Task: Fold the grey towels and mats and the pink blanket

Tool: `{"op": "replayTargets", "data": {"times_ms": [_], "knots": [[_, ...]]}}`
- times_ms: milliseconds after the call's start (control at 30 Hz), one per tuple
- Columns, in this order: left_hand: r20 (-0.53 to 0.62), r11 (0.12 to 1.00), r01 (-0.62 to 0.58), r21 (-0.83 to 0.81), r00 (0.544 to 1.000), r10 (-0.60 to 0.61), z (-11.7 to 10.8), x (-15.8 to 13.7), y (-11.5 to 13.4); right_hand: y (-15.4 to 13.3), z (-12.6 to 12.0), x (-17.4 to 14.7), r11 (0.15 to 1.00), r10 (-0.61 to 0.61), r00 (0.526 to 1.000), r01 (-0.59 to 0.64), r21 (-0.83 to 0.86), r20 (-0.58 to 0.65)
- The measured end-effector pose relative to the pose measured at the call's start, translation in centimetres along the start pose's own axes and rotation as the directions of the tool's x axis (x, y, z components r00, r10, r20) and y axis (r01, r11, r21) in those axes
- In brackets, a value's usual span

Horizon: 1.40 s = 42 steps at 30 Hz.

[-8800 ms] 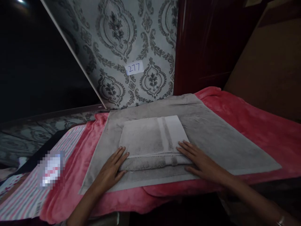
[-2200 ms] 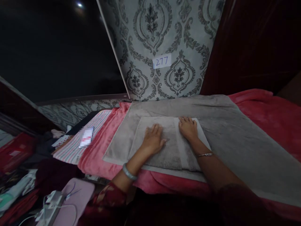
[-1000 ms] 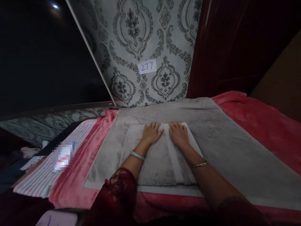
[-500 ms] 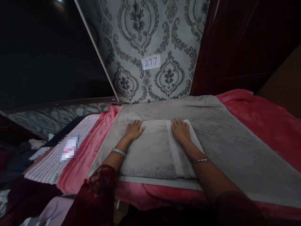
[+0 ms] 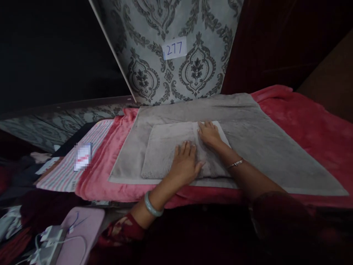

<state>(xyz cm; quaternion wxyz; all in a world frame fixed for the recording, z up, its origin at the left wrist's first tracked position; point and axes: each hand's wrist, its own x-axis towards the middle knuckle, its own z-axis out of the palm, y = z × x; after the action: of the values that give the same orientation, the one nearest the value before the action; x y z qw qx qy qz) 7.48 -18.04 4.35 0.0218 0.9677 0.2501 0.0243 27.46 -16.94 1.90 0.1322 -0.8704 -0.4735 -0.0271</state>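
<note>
A folded grey towel [image 5: 162, 147] lies on a larger grey cloth [image 5: 259, 147] spread flat over a red-pink blanket [image 5: 309, 117]. My left hand [image 5: 185, 163] rests palm down on the towel's middle near its front part, fingers spread. Toward the towel's far right edge, my right hand [image 5: 209, 134] also lies flat, covering part of the pale band that runs along that side. Neither hand grips anything. The towel's right front part is partly behind my right forearm.
To the left are a striped cloth [image 5: 91, 147] and a blurred white packet [image 5: 83, 157]. A pink stool-like surface [image 5: 85, 224] with a white power strip [image 5: 49, 244] stands at lower left. Behind rise a patterned wall with a paper label [image 5: 174, 48] and a dark screen [image 5: 55, 55].
My left hand has moved right and nearer, from the towel's far left corner to its middle front. My right hand stays near the far right edge. The view has tilted down slightly.
</note>
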Motion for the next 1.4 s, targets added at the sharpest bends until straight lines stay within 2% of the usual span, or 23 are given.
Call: {"op": "replayTargets", "data": {"times_ms": [100,267,400,567,667,800,900,1033,1200,1300,1400], "knots": [[-0.032,1.000,0.000,-0.002,0.999,0.000,2.4,-0.6,1.6,-0.3,0.2,-2.9,0.997,-0.070,0.998,0.069,-0.039,-0.007],[-0.048,1.000,-0.009,0.007,0.999,0.009,4.0,-0.9,1.0,-0.4,1.1,-6.0,0.997,-0.067,0.998,0.066,-0.033,-0.016],[-0.055,0.998,0.065,0.026,0.996,-0.064,3.5,-2.6,-1.4,-0.4,1.1,-6.0,0.997,-0.066,0.998,0.066,-0.028,-0.018],[-0.080,0.966,0.238,0.103,0.970,-0.230,2.8,-6.1,-6.4,-0.4,0.7,-5.9,0.998,-0.059,0.998,0.059,-0.022,0.008],[-0.091,0.950,0.280,0.136,0.959,-0.269,2.6,-7.8,-8.8,-0.4,1.0,-5.9,0.998,-0.060,0.998,0.059,-0.011,-0.010],[-0.128,0.941,0.308,0.143,0.948,-0.291,2.5,-8.9,-10.2,0.0,1.9,-5.6,0.997,-0.062,0.996,0.065,0.044,-0.068],[-0.149,0.938,0.328,0.112,0.939,-0.311,1.7,-8.5,-10.6,1.0,2.3,-4.6,0.986,-0.036,0.996,0.049,0.159,-0.086],[-0.135,0.955,0.291,0.055,0.950,-0.282,-0.6,-5.3,-10.2,2.5,0.7,-2.3,0.949,-0.070,0.993,0.096,0.301,-0.096],[0.037,0.998,0.060,-0.026,0.998,-0.059,-3.2,3.1,-7.4,1.1,-1.7,1.1,0.970,-0.068,0.992,0.090,0.225,-0.103],[0.108,0.998,-0.020,-0.052,0.994,0.026,-3.4,8.7,-5.9,-0.5,-1.2,1.7,0.987,-0.027,0.995,0.042,0.154,-0.095],[0.081,0.999,-0.026,-0.029,0.996,0.028,-1.7,12.5,-5.7,-1.1,0.4,1.1,0.993,0.004,0.995,0.009,0.121,-0.104]]}}
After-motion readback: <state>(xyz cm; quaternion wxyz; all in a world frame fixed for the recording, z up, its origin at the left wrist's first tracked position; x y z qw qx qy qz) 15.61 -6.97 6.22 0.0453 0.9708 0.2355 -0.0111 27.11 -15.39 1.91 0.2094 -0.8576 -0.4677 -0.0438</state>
